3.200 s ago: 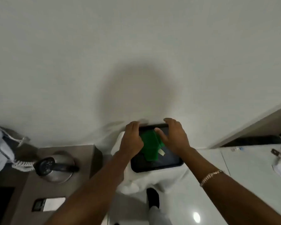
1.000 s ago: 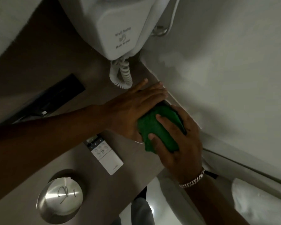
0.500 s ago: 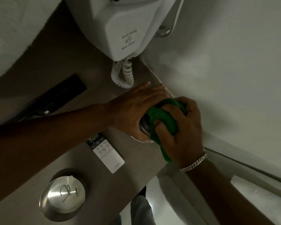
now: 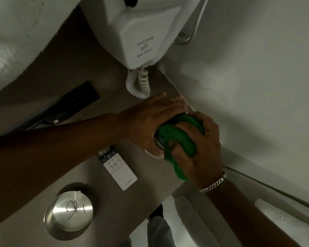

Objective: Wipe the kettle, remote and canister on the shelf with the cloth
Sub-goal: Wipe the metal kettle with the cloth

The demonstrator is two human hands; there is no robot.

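**Kettle under cloth at the wall end of the shelf**

The kettle (image 4: pixel 158 139) stands at the far right end of the shelf (image 4: pixel 89 65), hard against the pale wall (image 4: pixel 257 68). Only a sliver of its shiny metal top and base rim shows; the rest is covered. The left hand (image 4: pixel 150 122) lies over it, fingers extended and flattened against its side. The right hand (image 4: pixel 198 145) has its fingers clenched around the green cloth (image 4: pixel 175 136), pressing it onto the kettle top; a tail of cloth hangs below the palm.

The white remote (image 4: pixel 119 168) lies flat just beside the kettle. The round steel canister (image 4: pixel 69 213) sits nearer the camera, well apart, its lid marked with a dark scribble.

The shelf is matt grey-brown. A white wall-hung hair dryer (image 4: pixel 139 31) with a coiled cord (image 4: pixel 141 82) is mounted above it. Lighting is dim.
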